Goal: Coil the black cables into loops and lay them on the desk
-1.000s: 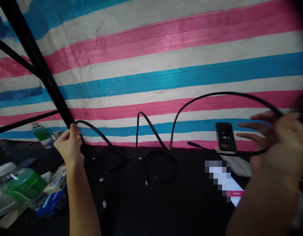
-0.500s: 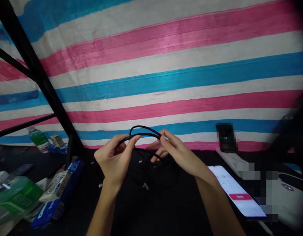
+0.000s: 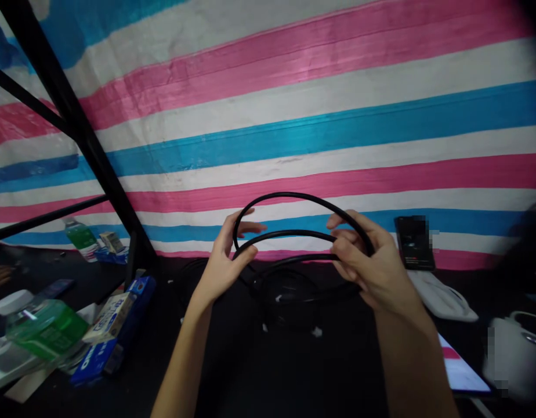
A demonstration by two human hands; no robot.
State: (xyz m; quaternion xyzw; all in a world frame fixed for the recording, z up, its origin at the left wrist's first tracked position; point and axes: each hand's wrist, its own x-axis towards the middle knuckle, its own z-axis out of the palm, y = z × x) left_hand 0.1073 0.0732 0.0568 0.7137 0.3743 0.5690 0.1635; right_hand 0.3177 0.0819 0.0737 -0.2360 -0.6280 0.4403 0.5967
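Note:
A black cable (image 3: 294, 233) forms wide loops in the air between my two hands. My left hand (image 3: 224, 255) holds its left bend, the thumb against the cable and the other fingers stretched out behind it. On the right, my right hand (image 3: 376, 261) has its fingers curled round the loops, the thumb resting on a strand. Below the loops, more dark cable lies on the black table (image 3: 285, 371). Small pale pieces (image 3: 315, 331) show there too, perhaps cable ends or tags; I cannot make them out.
At left stand a bottle of green liquid (image 3: 48, 328), a blue box (image 3: 96, 360) and a black metal frame (image 3: 94, 157). At right are a phone (image 3: 466, 371), an upright phone (image 3: 413, 241) and a white mug (image 3: 514, 354). A striped sheet (image 3: 294, 133) hangs behind.
My hands have moved apart, and the cable between them has opened into larger loops. The view has shifted a little, and my right arm now covers more of the lying phone.

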